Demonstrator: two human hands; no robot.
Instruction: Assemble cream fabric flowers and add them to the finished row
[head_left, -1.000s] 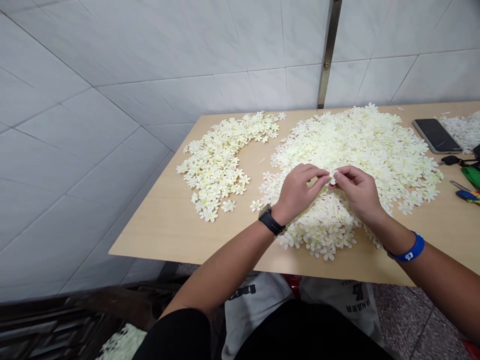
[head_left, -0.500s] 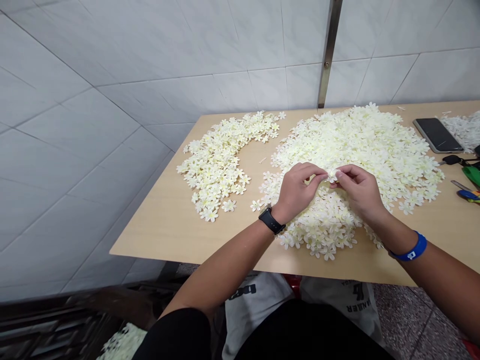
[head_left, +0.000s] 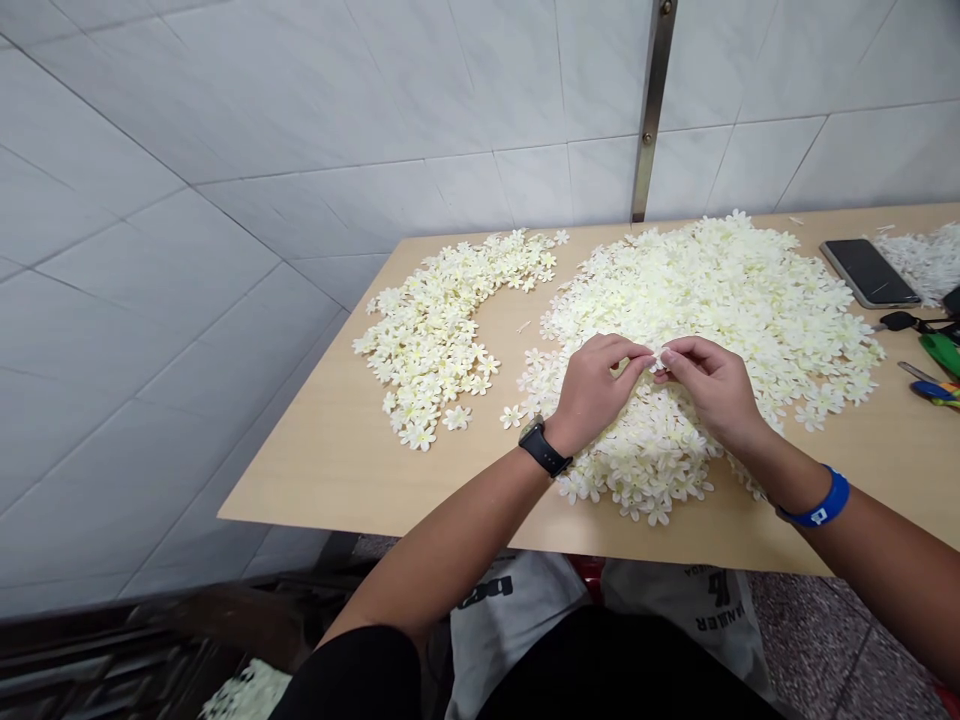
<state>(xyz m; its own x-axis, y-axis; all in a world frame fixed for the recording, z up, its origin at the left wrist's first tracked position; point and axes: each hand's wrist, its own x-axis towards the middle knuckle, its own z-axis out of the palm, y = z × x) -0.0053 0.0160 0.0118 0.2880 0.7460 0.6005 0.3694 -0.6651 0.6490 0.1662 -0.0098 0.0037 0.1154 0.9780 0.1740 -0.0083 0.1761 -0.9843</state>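
Both hands meet over a large heap of cream-white artificial flowers [head_left: 720, 290]. Between the fingertips is one small artificial flower [head_left: 658, 360], partly covered by the fingers. My left hand [head_left: 600, 385], with a black watch [head_left: 544, 447] on its wrist, pinches the flower from the left with thumb and forefinger. From the right, my right hand [head_left: 712, 385] pinches the same flower; a blue wristband [head_left: 817, 500] circles that forearm. To the left, a smaller curved pile of similar flowers [head_left: 439, 330] lies on the table, with a few single ones beside it.
On the wooden table's [head_left: 322, 480] right side lie a phone [head_left: 870, 272], a heap of small white pieces [head_left: 926, 260] and a blue-handled tool [head_left: 934, 388]. A tiled wall [head_left: 450, 100] with a metal strip [head_left: 652, 120] stands behind. More flowers [head_left: 247, 690] show low at the left.
The flower between my fingertips is now more covered, and the fingers sit a little closer together. The view has shifted slightly; the piles look the same.
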